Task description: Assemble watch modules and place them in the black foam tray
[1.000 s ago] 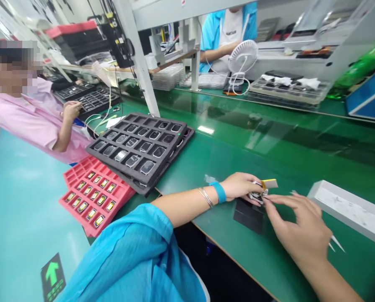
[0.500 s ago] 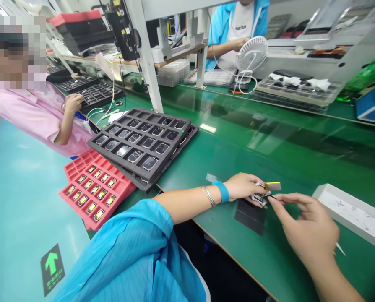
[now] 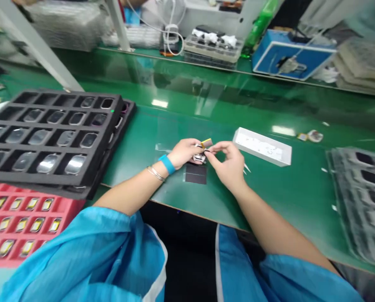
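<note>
My left hand (image 3: 186, 152), with a blue wristband and bangles, is closed around a small silver smartwatch case (image 3: 199, 158) above the table. From the case's far side sticks up a flat grey piece with a yellow edge (image 3: 207, 142). Thumb and fingertips of my right hand (image 3: 227, 162) pinch a small dark part (image 3: 205, 151) at the case's right side; its shape is mostly hidden. Pale pointed tips, like those of tweezers (image 3: 247, 168), show beside the right palm; I cannot tell whether they are held. Just below the hands lies a dark flat sheet (image 3: 196, 174).
Black foam trays (image 3: 58, 178) of watch screens and a red tray (image 3: 69, 205) of watch parts stand at left. A white box (image 3: 263, 150) with tiny pieces lies beyond my right hand. Clear trays (image 3: 368, 197) are stacked at right; a blue box (image 3: 292, 54) sits behind.
My view has swung right and down, so the co-worker in pink is out of sight and the right-hand trays appear. Both hands stay together at the watch case.
</note>
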Demonstrator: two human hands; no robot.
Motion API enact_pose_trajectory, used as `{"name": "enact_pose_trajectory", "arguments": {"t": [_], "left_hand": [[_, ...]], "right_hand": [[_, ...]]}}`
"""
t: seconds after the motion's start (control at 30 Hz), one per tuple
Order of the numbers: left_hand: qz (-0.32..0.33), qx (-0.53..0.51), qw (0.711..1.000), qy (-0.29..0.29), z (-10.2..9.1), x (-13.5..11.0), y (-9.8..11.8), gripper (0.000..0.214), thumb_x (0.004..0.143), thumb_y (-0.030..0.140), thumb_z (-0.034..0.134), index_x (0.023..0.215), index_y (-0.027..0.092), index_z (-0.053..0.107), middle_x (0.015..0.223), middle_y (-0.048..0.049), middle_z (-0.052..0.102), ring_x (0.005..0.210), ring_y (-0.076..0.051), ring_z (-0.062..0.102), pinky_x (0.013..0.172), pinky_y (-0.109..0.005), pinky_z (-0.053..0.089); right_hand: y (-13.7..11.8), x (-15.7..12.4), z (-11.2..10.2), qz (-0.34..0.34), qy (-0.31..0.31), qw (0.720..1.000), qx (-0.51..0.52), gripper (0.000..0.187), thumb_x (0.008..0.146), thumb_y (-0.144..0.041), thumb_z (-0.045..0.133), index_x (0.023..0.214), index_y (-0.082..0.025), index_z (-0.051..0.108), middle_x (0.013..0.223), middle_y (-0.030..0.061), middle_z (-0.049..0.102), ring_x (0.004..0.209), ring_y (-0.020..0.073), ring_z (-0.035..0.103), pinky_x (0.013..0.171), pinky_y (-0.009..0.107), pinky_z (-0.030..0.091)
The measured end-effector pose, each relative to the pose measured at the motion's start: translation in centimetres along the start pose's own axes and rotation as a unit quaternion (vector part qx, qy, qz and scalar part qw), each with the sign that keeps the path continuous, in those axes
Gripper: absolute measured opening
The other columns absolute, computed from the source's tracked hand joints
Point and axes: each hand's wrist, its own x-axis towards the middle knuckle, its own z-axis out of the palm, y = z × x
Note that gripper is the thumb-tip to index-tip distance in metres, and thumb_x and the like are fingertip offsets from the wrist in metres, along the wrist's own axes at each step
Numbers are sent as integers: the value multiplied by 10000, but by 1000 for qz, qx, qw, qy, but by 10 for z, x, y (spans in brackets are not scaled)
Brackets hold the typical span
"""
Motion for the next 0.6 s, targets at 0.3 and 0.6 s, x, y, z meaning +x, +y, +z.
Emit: {"name": "enact_pose_trajectory", "arguments": {"t": [0.3,0.6], "left_hand": [[-6,4,1000,-6,-1,-2,0,95,805,48,573,741,116,554,570,15,607,481,-76,586,497,-187,544],[-7,-3,1000,-17,-2,1,-3,125,806,31,577,716,116,555,578,2,613,485,-76,589,505,-191,548]], "right_hand": [[-3,-2,0,52,-69,996,38,199,758,-261,685,869,-215,527,774,-15,664,717,138,638,731,307,526],[-6,-2,-1,8,-70,996,-48,126,784,-226,634,873,-216,545,830,8,684,737,156,653,741,322,537]]}}
